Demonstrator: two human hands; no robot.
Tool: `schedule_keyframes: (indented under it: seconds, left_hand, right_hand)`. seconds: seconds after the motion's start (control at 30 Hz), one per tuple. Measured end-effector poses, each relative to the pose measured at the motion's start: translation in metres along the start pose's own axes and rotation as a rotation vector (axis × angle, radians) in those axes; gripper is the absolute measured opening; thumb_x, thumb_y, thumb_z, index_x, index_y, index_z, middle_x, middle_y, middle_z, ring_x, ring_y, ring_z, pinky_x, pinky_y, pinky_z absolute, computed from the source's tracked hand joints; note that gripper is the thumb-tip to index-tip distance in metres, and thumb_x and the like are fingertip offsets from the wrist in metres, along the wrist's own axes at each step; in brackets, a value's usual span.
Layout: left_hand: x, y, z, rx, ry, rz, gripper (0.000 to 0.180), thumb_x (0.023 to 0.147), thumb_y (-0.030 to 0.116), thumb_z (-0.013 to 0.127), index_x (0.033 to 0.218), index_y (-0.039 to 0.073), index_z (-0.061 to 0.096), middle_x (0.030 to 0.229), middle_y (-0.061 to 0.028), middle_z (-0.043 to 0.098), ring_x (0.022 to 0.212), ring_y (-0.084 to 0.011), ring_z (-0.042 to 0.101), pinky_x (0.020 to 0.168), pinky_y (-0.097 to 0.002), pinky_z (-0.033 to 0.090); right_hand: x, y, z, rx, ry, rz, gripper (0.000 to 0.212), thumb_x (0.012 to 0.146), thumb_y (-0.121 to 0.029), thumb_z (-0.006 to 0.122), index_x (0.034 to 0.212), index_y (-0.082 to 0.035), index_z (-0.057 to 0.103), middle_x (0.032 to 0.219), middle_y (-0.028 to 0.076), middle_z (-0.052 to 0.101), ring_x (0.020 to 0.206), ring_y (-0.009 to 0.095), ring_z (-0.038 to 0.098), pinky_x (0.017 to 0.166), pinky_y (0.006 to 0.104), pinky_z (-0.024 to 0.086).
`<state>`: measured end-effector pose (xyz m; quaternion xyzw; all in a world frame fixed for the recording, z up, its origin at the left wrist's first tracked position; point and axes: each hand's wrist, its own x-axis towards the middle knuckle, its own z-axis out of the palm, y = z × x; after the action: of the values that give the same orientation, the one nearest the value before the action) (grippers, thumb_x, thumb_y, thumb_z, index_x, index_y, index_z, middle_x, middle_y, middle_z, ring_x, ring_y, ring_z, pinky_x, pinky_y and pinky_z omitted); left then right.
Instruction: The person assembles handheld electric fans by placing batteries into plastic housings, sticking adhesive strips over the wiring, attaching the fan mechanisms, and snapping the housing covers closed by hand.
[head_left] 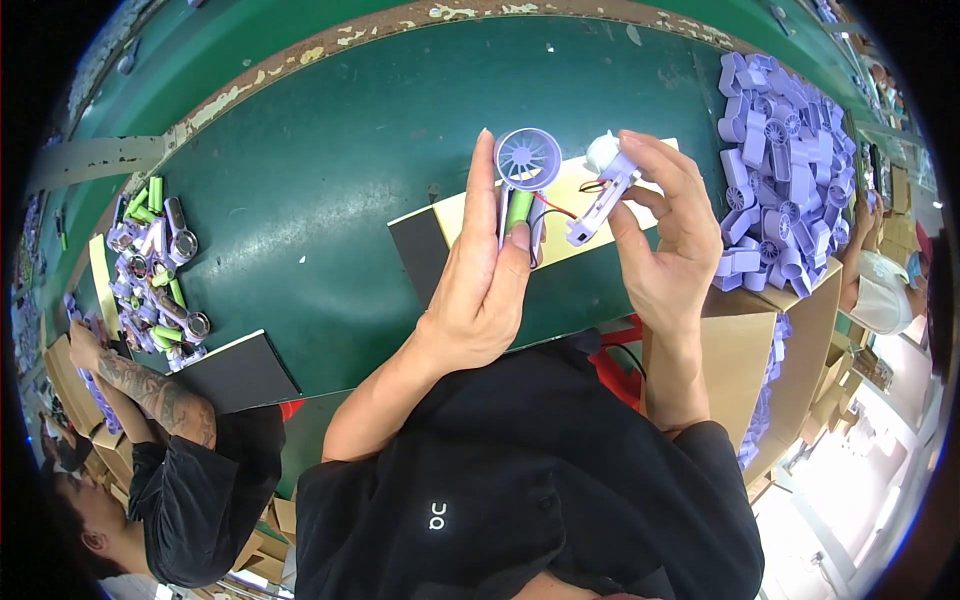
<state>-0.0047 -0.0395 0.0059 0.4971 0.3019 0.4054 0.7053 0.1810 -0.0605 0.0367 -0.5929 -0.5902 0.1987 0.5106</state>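
L hand (pixel 478 288) & R hand (pixel 670 232): fingers clamped on lilac plastic fan housing (pixel 524 157) & slim lilac plastic cover (pixel 603 211) resp. Thin red wire (pixel 556 206) could tear if overpulled.

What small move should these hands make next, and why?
Probably ease the purple piece in the right hand gently toward the purple shell in the left hand: the two are apart, linked by thin wires, and the green cylinder shows uncovered.
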Motion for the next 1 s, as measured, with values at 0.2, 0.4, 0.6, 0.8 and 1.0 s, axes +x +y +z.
schedule_keyframes:
  seconds: [0.2,0.4,0.6,0.8,1.0]
  left_hand:
    - [0.001,-0.005,-0.003,0.181,0.030,0.047,0.071,0.107,-0.001,0.038,0.166,-0.006,-0.001,0.146,-0.0200,0.048,0.101,-0.0175,0.054,0.088,-0.0299,0.048]
    - [0.000,-0.006,0.000,0.074,0.091,0.058,0.068,0.106,-0.001,0.030,0.169,0.004,0.005,0.138,-0.0075,0.046,0.099,-0.0094,0.047,0.083,-0.0231,0.044]
    - [0.001,-0.005,0.002,0.117,0.145,0.050,0.066,0.105,0.000,0.030,0.167,0.004,0.010,0.131,-0.0078,0.048,0.090,-0.0082,0.045,0.073,-0.0222,0.042]
    - [0.004,0.000,0.000,-0.002,0.140,-0.059,0.053,0.109,0.006,0.039,0.160,0.002,0.028,0.110,-0.0042,0.057,0.079,-0.0057,0.044,0.067,-0.0207,0.039]
    - [0.003,-0.012,-0.008,0.200,0.078,-0.027,0.033,0.111,0.008,0.041,0.142,0.001,0.049,0.094,-0.0047,0.062,0.076,-0.0103,0.055,0.068,-0.0271,0.047]
  right_hand:
    - [-0.003,0.002,0.001,-0.003,-0.029,0.023,0.051,0.084,0.014,0.073,0.131,-0.005,0.070,0.130,0.016,0.067,0.108,0.023,0.072,0.082,0.0315,0.063]
    - [-0.005,0.002,0.000,-0.012,-0.105,0.079,0.054,0.083,0.017,0.067,0.134,0.000,0.066,0.137,0.015,0.061,0.118,0.023,0.067,0.091,0.0327,0.061]
    - [-0.006,0.008,0.003,-0.054,-0.125,0.094,0.052,0.083,0.011,0.075,0.132,-0.008,0.069,0.126,0.013,0.069,0.101,0.022,0.072,0.083,0.0325,0.061]
    - [-0.007,0.006,0.003,-0.058,-0.122,0.113,0.052,0.084,0.009,0.075,0.132,-0.009,0.069,0.123,0.013,0.069,0.102,0.023,0.072,0.083,0.0332,0.061]
    - [-0.007,0.002,0.007,-0.064,-0.149,0.078,0.049,0.084,0.008,0.075,0.130,-0.008,0.070,0.123,0.013,0.070,0.103,0.024,0.072,0.082,0.0333,0.060]
